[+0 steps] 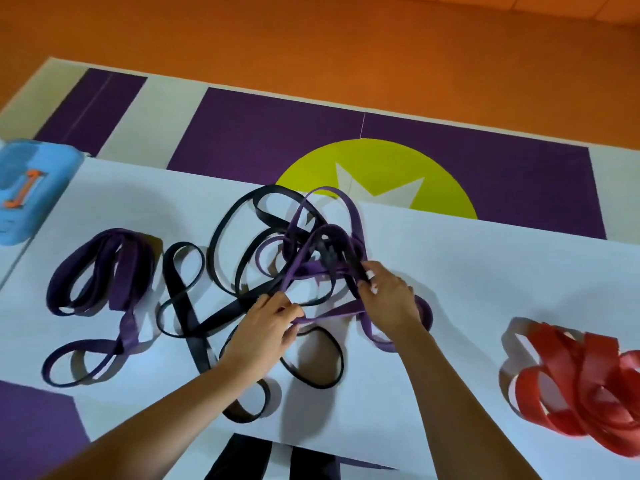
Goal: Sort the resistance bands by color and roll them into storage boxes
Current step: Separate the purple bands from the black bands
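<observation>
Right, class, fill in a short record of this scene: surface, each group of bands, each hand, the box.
surface: white sheet
left group: purple bands, loosely looped
middle: tangle, black and purple bands mixed
right group: red bands, piled
left hand: pinches purple band from the tangle
right hand: grips strands of the tangle
box: blue box, far left

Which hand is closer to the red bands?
Right. The right hand grips the tangled bands, left of the red bands and apart from them. The left hand grips the tangle farther left.
</observation>
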The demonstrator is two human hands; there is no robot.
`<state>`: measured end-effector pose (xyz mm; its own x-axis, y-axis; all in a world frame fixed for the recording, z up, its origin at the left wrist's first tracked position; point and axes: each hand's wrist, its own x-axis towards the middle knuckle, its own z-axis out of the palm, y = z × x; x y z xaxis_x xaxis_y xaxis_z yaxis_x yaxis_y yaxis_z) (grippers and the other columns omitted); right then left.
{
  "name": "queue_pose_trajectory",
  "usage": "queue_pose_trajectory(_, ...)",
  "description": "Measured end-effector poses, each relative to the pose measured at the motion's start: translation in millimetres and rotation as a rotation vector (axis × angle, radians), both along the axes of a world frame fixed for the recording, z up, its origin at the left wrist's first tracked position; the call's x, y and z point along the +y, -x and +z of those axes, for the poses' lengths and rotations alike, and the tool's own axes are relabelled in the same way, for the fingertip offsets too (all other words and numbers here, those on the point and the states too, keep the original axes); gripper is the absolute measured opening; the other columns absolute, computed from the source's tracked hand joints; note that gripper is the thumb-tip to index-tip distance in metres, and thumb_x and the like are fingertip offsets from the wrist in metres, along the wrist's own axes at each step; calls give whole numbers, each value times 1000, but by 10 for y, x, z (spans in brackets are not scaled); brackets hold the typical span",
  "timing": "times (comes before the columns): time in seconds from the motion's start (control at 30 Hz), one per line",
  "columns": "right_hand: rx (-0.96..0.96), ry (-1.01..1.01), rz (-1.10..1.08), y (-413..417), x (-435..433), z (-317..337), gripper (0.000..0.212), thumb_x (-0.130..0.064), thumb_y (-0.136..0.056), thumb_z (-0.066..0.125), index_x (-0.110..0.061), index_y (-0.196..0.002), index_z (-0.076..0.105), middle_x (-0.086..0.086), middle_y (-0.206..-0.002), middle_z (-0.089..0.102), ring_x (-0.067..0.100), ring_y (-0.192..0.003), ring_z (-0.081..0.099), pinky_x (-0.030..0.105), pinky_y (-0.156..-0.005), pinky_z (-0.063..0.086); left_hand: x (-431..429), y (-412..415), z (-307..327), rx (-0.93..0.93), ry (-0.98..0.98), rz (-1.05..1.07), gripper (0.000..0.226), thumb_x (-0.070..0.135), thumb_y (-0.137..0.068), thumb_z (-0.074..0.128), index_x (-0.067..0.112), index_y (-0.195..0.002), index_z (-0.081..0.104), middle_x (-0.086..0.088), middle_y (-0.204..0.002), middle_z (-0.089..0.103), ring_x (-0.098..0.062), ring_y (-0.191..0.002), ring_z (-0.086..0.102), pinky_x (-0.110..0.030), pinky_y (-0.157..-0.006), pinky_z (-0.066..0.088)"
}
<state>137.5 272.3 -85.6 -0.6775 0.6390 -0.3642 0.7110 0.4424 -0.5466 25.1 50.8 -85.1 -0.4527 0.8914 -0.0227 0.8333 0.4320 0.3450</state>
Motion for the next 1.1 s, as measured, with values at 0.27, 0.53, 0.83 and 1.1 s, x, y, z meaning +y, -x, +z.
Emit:
queue_pose_trajectory(0.27,253,179,-36,-444,-279,304,57,-71,-94,42,-50,-147,36,-13,-126,51,20,-92,67,46,-92,55,49,-205,550,-244,-245,69,15,19,-100,59,22,-115,58,10,-116,52,-12,-99,48,-20,-88,42)
queue_pose_trajectory(0.53,461,171,-45,-680,-492,1120,53,-84,-85,43,-41,-107,64,13,-62,57,29,-62,59,47,-68,53,390,-31,1646,-532,-289,-17,16,8,-98,62,20,-108,64,17,-94,68,-3,-88,67,-17,-78,50)
queue_pose_trajectory(0.83,735,289,-70,-433,-605,2209,54,-54,-86,68,-33,-133,52,-13,-121,65,1,-114,60,15,-90,48,782,174,2904,-414,-420,-16,8,24,-95,69,19,-89,67,0,-71,73,-17,-50,66,-29,-53,51)
queue_pose_trajectory(1.1,764,292,-199,-75,-484,2346,16,-7,-89,77,-5,-104,71,16,-99,75,22,-82,69,38,-77,56,883,20,3607,-960,-667,-120,14,-3,-99,55,7,-89,55,-17,-67,61,-29,-39,62,-44,-50,58)
